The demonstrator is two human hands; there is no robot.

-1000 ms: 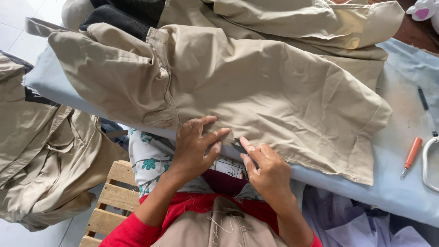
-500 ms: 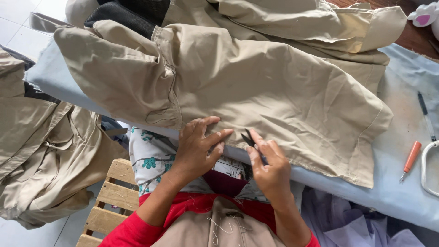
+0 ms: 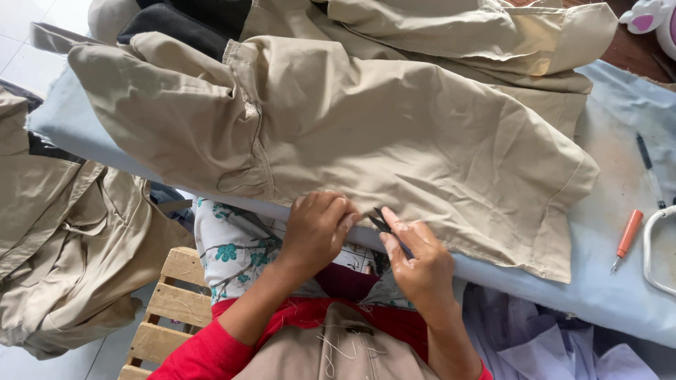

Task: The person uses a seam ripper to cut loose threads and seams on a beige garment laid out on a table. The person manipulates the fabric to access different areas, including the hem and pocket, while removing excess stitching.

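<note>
A khaki garment (image 3: 394, 134) lies spread across a pale blue padded board (image 3: 620, 281). My left hand (image 3: 318, 226) rests at the garment's near edge with its fingers curled, pinching the fabric. Just to its right, my right hand (image 3: 417, 255) holds a small pair of black snips (image 3: 380, 222), whose tips sit at the hem between the two hands. Loose threads lie on the khaki cloth in my lap (image 3: 331, 352).
An orange-handled seam ripper (image 3: 627, 238) and a dark pen (image 3: 649, 169) lie on the board at right, beside a white curved handle (image 3: 651, 246). More khaki garments (image 3: 63, 239) are heaped at left. A wooden slatted seat (image 3: 165, 302) shows below.
My left hand's fingers have curled in from spread flat to a pinch on the hem. The right hand has shifted slightly right, and the black snips now show at the fabric edge.
</note>
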